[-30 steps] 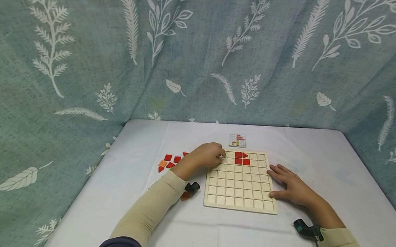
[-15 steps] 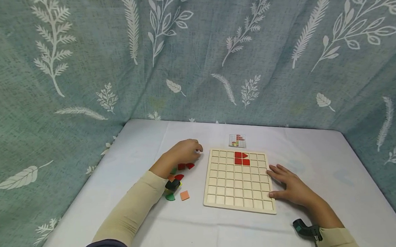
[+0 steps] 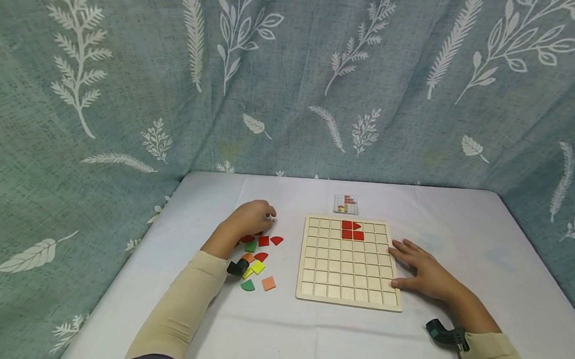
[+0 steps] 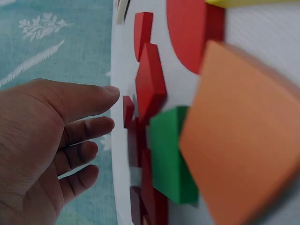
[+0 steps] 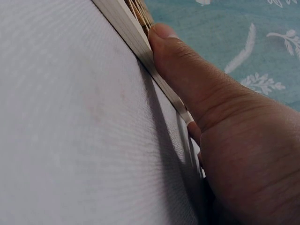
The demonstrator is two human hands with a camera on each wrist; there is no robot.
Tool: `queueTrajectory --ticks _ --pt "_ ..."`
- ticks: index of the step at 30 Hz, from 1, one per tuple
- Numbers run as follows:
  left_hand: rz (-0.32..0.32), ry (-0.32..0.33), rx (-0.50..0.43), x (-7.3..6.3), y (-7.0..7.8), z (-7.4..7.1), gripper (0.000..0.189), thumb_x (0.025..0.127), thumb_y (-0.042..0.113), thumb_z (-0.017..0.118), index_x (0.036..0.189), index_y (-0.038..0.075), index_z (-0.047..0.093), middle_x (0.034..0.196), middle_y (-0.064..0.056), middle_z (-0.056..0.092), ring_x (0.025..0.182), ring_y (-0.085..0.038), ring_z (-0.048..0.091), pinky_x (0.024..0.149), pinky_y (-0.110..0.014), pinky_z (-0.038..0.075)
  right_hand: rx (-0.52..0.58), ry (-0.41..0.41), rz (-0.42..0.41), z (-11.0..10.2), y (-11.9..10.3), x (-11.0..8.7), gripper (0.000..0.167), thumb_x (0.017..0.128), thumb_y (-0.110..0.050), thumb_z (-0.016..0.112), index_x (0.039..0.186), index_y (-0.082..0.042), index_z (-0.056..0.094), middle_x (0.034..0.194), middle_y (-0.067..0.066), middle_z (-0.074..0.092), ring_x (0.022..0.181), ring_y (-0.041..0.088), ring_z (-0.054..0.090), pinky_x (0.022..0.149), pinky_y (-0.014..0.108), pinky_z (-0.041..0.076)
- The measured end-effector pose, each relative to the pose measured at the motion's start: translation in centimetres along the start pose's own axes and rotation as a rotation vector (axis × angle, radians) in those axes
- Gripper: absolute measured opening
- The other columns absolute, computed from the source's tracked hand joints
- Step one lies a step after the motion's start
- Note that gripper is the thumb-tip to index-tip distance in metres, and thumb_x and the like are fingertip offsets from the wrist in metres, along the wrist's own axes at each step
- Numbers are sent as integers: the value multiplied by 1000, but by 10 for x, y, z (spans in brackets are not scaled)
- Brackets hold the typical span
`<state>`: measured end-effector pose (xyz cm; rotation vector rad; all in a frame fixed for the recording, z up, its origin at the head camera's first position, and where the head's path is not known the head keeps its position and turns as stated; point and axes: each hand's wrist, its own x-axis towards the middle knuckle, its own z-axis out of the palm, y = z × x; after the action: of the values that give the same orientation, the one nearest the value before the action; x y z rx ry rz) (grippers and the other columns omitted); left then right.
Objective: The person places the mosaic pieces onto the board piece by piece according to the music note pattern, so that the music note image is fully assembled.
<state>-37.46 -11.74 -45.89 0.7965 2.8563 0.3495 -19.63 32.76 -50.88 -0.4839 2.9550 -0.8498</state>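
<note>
My left hand (image 3: 251, 217) hovers over the far end of the loose pieces, fingers relaxed and slightly bent. In the left wrist view nothing lies between its thumb and fingers; a red piece (image 4: 151, 84), a green piece (image 4: 166, 154) and a large-looking orange square (image 4: 239, 136) are beside it. The pale wooden grid board (image 3: 327, 274) lies flat on the table. Near its far edge sit several red pieces (image 3: 347, 233), squares and a pointed one. My right hand (image 3: 423, 270) rests against the board's right edge, its thumb (image 5: 180, 65) on the rim.
A small pattern card (image 3: 346, 204) lies behind the board. Left of the board are scattered pieces, among them a yellow square (image 3: 258, 266), a green quarter-round (image 3: 247, 285) and an orange square (image 3: 269, 283). A leaf-patterned curtain (image 3: 283, 83) hangs behind the white table (image 3: 352, 337).
My left hand has moved left, from the board's far left corner to above the loose pieces, uncovering several of them. The right hand has stayed at the board's edge.
</note>
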Motion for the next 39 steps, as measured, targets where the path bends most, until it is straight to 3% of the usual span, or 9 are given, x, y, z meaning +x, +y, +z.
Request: queueTrajectory --ticks 12,23,28,35,39 --pt "27 4 41 -5 -6 4 21 88 20 69 107 15 74 96 3 62 84 -15 55 85 -34 50 -4 -9 3 -1 1 0 93 72 -61 75 146 -13 46 156 8 31 144 37 15 104 66 16" --pt "50 -25 49 4 -7 6 8 90 19 66 94 19 73 89 6 57 79 -14 52 74 -30 47 0 1 13 1 1 1 94 71 -60 76 146 -11 46 155 10 31 143 38 16 104 67 17" --pt "68 -24 53 2 -8 5 11 89 19 67 96 17 74 94 4 60 81 -14 53 76 -32 48 -6 6 9 4 1 1 94 71 -59 77 145 -11 47 155 9 31 143 37 16 104 66 17" --pt "54 -60 31 -2 -7 1 23 86 14 65 107 14 74 106 1 63 93 -17 56 91 -38 47 -7 -2 7 2 1 0 93 72 -60 76 146 -11 46 155 10 31 144 37 16 104 66 16" --pt "59 -67 30 -1 -8 1 23 86 14 65 108 13 73 106 0 64 93 -17 56 90 -38 47 0 -6 5 2 1 0 93 72 -61 75 146 -11 46 156 10 30 144 38 15 104 66 16"
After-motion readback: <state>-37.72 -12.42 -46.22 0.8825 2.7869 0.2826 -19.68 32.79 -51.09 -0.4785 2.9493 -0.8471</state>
